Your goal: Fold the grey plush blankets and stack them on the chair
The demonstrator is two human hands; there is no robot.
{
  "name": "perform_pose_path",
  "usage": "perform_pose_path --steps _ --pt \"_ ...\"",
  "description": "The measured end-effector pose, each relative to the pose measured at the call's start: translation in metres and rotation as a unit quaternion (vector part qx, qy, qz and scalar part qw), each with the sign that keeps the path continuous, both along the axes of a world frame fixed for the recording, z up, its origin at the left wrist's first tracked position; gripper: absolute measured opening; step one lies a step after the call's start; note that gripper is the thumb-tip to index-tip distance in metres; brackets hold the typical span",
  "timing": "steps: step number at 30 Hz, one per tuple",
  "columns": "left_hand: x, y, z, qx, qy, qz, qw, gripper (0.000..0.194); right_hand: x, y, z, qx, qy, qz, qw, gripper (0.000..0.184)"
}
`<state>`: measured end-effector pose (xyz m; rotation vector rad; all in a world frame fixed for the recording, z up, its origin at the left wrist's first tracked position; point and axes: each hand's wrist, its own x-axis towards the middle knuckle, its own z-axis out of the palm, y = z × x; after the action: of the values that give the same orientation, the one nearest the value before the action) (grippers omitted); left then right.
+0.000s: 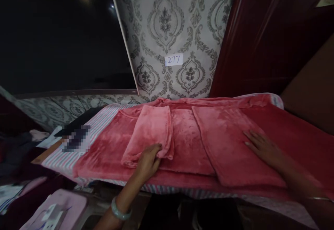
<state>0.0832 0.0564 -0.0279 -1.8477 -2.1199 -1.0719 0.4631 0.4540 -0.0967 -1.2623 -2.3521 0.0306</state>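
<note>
A pink fleece blanket lies across the bed-like surface, with its left part folded into a thick layered flap and its right part folded inward as a broad flat panel. My left hand is closed on the near right corner of the left flap, fingers on top and thumb toward the edge. On the right panel my right hand rests flat, fingers spread. Beneath them spreads a larger red plush cover. I cannot tell whether the folded parts belong to one piece.
A striped cloth shows under the plush cover. Behind stand a dark TV screen, patterned wallpaper with a paper label reading 277, and a dark red panel. A pink stool with a white power strip stands front left.
</note>
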Motion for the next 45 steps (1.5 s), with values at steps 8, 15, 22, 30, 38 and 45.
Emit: perform_pose_path --steps 8,15,22,30,38,45 --pt "0.01 0.006 -0.01 0.016 -0.008 0.017 1.0 0.041 -0.119 -0.066 0.08 -0.074 0.161 0.162 0.971 0.041" --pt "0.003 0.003 -0.008 0.018 0.003 -0.003 1.0 0.042 -0.301 -0.152 0.086 -0.259 0.151 0.242 0.923 0.072" --pt "0.004 0.003 -0.014 0.026 0.016 0.008 0.999 0.042 -0.37 -0.15 0.085 -0.263 0.167 0.208 0.927 0.076" --pt "0.016 0.018 0.01 0.026 0.045 -0.014 0.999 0.05 -0.365 -0.136 0.104 -0.181 0.231 0.196 0.936 0.064" --pt "0.066 0.048 0.011 -0.185 0.05 -0.037 0.981 0.046 -0.308 -0.109 0.071 -0.234 0.196 0.127 0.944 0.065" --pt "0.062 0.045 0.006 -0.096 0.044 -0.04 0.994 0.047 -0.314 -0.099 0.081 -0.229 0.24 0.16 0.93 0.069"
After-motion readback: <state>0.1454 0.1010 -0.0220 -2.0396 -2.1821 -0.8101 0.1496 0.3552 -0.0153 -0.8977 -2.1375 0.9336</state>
